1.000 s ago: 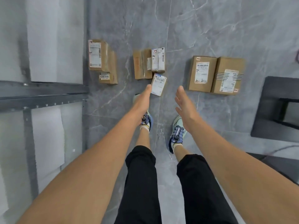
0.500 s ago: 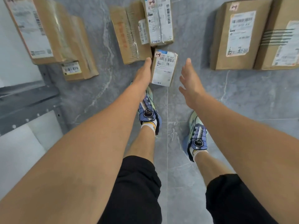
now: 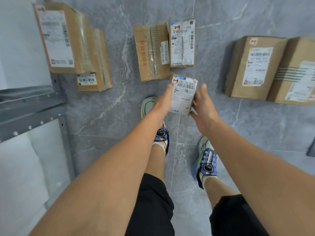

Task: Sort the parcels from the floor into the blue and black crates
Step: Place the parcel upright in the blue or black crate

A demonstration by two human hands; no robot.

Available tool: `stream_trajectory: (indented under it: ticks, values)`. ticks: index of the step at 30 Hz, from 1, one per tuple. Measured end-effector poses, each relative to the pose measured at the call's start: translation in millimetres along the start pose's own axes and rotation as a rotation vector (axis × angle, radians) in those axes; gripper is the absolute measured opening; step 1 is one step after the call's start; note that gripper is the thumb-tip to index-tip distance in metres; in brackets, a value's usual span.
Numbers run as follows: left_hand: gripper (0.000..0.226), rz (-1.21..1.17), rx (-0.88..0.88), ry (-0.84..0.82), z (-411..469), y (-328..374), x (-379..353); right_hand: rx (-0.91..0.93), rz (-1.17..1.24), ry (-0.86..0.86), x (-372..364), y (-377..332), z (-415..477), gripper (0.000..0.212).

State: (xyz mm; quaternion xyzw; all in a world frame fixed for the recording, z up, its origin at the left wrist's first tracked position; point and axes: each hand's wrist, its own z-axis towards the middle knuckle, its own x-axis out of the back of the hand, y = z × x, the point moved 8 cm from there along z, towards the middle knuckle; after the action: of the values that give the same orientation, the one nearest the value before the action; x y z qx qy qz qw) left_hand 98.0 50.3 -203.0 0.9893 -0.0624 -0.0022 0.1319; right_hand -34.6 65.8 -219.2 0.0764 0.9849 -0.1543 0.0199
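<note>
Vs 0.5 s ago: left hand [image 3: 163, 101] and right hand [image 3: 203, 106] have closed onto the small parcel [image 3: 183, 94], fingers gripping its side edges, parcel still just before the two flat boxes [image 3: 154, 51] on the floor [image 3: 213, 68].

Bright, even overhead light; soft shadows beside cartons [image 3: 255, 67]. Motion blur throughout, labels smeared. Wide-angle stretch at edges.
</note>
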Motion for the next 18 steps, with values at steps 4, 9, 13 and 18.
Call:
stream_trajectory:
  ticks: [4, 9, 13, 18]
  values:
    - [0.055, -0.091, -0.022, 0.019, -73, 14, 7, 0.072, -0.095, -0.022, -6, -34, -73, 0.059]
    - [0.064, -0.262, -0.114, 0.098, -194, 54, 22, 0.236, -0.264, -0.134, -32, -113, -199, 0.054]
    - [0.034, -0.417, -0.255, 0.147, -332, 104, 28, 0.409, -0.387, -0.210, -56, -182, -314, 0.045]
    - [0.033, -0.576, -0.494, 0.325, -488, 136, 58, 0.617, -0.505, -0.359, -101, -236, -456, 0.054]
